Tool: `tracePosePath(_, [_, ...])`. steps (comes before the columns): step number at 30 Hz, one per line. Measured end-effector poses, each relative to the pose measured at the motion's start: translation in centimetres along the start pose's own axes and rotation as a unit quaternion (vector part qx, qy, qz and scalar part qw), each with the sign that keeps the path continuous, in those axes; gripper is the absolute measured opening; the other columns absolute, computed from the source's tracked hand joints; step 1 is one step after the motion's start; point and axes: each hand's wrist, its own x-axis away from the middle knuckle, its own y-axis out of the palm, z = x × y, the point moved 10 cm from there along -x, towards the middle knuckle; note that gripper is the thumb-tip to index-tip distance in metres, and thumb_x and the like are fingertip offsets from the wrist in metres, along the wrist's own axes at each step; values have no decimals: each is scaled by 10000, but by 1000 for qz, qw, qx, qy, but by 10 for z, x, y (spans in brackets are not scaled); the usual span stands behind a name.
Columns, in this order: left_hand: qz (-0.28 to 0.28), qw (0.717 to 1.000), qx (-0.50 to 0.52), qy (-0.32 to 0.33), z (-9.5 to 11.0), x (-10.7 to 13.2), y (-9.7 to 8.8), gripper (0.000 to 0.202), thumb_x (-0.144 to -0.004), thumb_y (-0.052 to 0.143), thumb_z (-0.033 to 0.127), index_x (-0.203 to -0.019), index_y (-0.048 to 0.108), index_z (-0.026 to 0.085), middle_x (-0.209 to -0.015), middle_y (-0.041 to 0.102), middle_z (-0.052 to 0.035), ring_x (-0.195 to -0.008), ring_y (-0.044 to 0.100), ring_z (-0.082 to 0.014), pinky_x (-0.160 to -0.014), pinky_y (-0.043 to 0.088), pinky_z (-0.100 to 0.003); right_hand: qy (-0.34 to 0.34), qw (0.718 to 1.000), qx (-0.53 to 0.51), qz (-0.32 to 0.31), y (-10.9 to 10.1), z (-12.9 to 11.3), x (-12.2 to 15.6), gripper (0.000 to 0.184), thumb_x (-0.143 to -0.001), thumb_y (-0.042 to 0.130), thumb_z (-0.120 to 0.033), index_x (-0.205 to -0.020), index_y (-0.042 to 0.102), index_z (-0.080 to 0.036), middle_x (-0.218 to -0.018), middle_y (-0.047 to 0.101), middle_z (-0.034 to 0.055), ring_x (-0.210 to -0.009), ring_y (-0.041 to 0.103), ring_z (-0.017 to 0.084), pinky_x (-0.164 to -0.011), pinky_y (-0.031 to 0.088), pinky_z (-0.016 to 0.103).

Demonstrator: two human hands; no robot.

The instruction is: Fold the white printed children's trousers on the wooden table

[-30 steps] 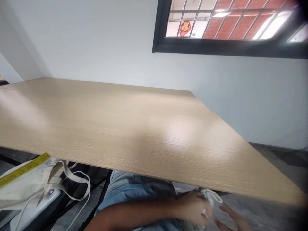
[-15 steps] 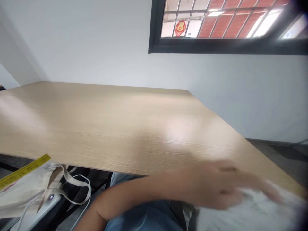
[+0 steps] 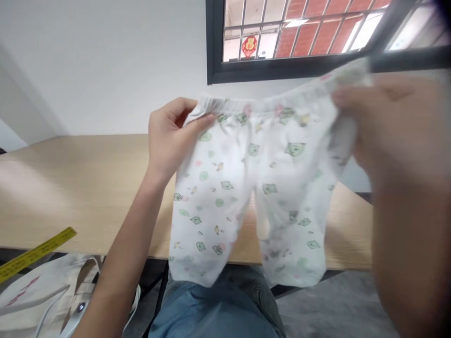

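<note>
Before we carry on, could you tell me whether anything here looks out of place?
The long yellow measuring strip looks askew: it slants across the front edge of the light wooden table, above the cream canvas tote bag, rather than lying squarely on either.

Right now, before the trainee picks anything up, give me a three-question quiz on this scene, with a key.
1. What does the left hand grip on the white printed baby trousers?
A. The elastic waistband
B. A leg hem
C. The crotch seam

2. True or false: the right hand is also holding the trousers.

3. Fill the gap: the prints on the trousers are mostly ____.

Key: 1 A; 2 true; 3 green.
</note>
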Motion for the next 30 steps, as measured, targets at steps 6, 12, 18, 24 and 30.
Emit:
tracePosePath(6, [4,992,-109,-69,-91,-6,-14,107,-766,574,266,-778,618,169,-699,574,14,-650,494,-112,-578,385,-208,-36,991,110,-67,74,20,-38,307,-824,416,-270,-554,373,-130,-535,284,-55,-503,279,19,-489,203,227])
tracePosePath(12, [-107,961,-171,-192,-191,11,32,170,-778,486,125,-861,634,136,-828,632,-10,-734,523,-124,-662,384,-212,35,942,221,-250,166,123,-50,283,-834,423,-221,-566,363,-154,-557,388,-25,-518,353,72,-494,234,222])
tracePosePath(18, [-152,947,-199,-200,-226,28,61,209,-818,429,90,-893,622,117,-925,641,-52,-804,544,-135,-741,394,-219,95,905,281,-304,205,187,-40,161,-814,412,-173,-725,538,-125,-774,582,73,-690,516,160,-605,360,249])
tracePosePath(24, [-180,942,-232,-164,-188,33,40,286,-876,418,207,-1119,535,113,-1176,551,-91,-992,524,-167,-885,375,-260,20,929,242,-281,202,151,-34,392,-875,367,-180,-1237,448,-54,-1290,442,148,-1174,401,230,-968,311,334])
tracePosePath(30, [-353,893,-244,-135,-154,82,52,321,-907,329,235,-1139,544,180,-1195,554,-43,-1081,503,-172,-920,382,-275,-66,852,48,-517,255,72,48,395,-940,263,-334,-1209,522,-205,-1292,469,25,-1172,431,200,-993,332,345])
